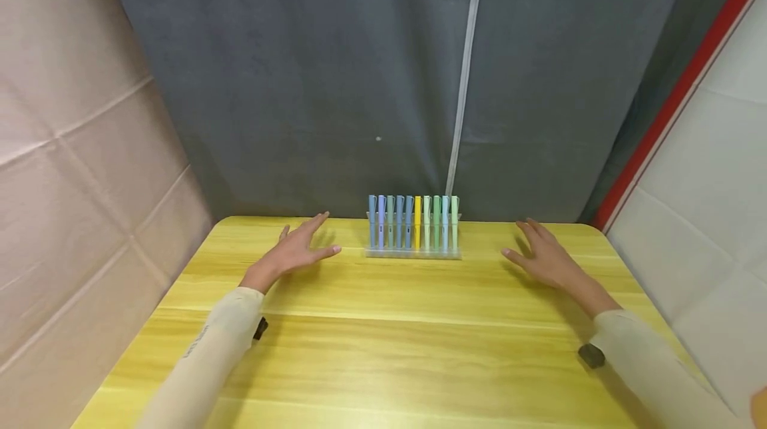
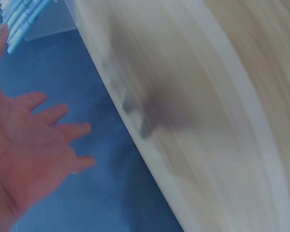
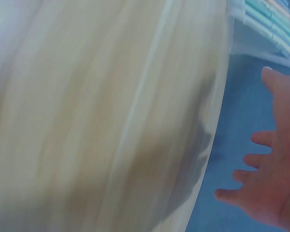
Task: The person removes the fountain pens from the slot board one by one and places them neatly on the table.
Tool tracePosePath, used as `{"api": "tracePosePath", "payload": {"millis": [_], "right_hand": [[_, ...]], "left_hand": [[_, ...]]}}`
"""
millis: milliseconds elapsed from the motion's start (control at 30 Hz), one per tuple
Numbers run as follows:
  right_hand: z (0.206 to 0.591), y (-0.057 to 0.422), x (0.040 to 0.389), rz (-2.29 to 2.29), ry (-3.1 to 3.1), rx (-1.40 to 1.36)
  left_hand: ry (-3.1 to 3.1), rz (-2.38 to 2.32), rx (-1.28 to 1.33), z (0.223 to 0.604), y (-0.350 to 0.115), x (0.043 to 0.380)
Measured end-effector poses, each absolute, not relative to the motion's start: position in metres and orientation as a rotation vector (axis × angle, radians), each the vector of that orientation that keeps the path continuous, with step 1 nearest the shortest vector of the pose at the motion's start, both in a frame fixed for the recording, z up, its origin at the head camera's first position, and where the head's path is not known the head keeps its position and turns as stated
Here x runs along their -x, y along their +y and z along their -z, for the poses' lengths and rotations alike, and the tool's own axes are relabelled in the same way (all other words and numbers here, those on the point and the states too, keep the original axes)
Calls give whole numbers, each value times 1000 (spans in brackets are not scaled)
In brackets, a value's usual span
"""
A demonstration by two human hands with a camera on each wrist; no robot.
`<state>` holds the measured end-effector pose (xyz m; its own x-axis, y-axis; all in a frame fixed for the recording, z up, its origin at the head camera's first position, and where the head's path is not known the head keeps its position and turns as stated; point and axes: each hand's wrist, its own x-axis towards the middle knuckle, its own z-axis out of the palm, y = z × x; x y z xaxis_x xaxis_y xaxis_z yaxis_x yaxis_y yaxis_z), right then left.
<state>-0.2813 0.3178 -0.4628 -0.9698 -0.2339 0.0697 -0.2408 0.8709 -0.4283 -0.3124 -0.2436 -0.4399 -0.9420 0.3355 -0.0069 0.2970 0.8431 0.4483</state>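
A clear rack (image 1: 413,254) near the far edge of the table holds a row of several upright pens (image 1: 417,222), in blue, lilac, grey-green, yellow and green tones. To its left, my left hand (image 1: 293,252) hovers with fingers spread and holds nothing. My right hand (image 1: 542,259) is on the other side, apart from the rack, its thumb and fingers also spread. In the left wrist view part of the pens (image 2: 26,19) shows at the top left. The right wrist view catches some pens (image 3: 270,24) at its top right corner.
The wood-grain table (image 1: 383,349) stretches toward me. Behind it hangs a dark grey curtain (image 1: 329,82) with a pale strip (image 1: 467,69). A pale creased cloth wall (image 1: 78,182) stands at left, a white panel (image 1: 707,182) with a red edge at right.
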Motion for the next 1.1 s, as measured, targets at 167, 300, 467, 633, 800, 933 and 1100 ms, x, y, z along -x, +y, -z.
{"api": "tracePosePath", "payload": {"millis": [167, 300, 467, 633, 800, 933, 1100], "right_hand": [[458, 300, 284, -750, -3009, -444], [455, 289, 287, -792, -2991, -469], [455, 278, 294, -850, -2963, -481], [459, 265, 303, -873, -2963, -460], [460, 252, 310, -914, -2974, -424], [461, 241, 316, -931, -2959, -402], [463, 230, 321, -1096, -2886, -318]], "left_hand": [[2828, -838, -566, 440, -223, 315], [2773, -952, -585, 445, -209, 320], [2732, -1089, -573, 450, -192, 327], [2702, -1170, -514, 456, -179, 332], [2719, -1179, -502, 464, -170, 337], [2711, -1203, -476, 467, -164, 338], [2704, -1220, -423, 467, -160, 338]]}}
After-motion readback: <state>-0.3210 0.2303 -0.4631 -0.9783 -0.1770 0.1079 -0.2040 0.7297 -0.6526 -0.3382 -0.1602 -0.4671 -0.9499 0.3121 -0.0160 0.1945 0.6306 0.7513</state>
